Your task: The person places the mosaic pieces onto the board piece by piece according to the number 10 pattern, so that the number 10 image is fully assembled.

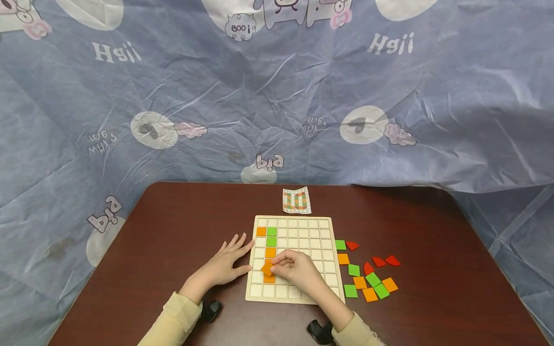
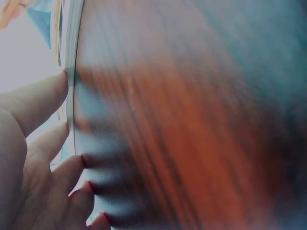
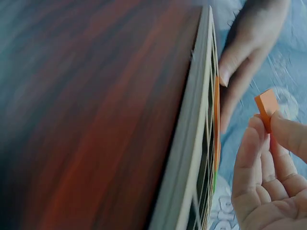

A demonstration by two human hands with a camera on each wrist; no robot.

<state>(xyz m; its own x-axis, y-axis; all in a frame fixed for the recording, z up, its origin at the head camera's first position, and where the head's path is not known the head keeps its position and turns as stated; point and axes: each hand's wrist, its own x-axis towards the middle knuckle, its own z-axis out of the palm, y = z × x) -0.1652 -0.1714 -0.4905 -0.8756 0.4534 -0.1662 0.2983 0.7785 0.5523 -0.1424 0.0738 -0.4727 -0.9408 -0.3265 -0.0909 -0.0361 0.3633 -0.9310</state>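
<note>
A pale wooden grid board (image 1: 303, 294) lies on the table. My right hand (image 1: 298, 271) pinches an orange square tile (image 1: 266, 268) between thumb and fingertips over the board's second column; in the right wrist view this tile (image 3: 267, 109) stands apart from the board's face. My left hand (image 1: 226, 262) lies spread, thumb and fingertips right at the board's left edge. Set in the board are an orange tile (image 1: 261, 231) beside a green tile (image 1: 271, 231), with another green tile (image 1: 271, 241) and more orange tiles (image 1: 270, 252) below. Part of that column is hidden by the held tile.
Right of the board lie loose green squares (image 1: 354, 270), orange squares (image 1: 359, 282) and several red curved pieces (image 1: 379, 262). A small card with a coloured grid pattern (image 1: 296, 200) lies behind the board. A printed blue-grey cloth (image 1: 277, 96) hangs behind the dark wooden table (image 1: 195, 206).
</note>
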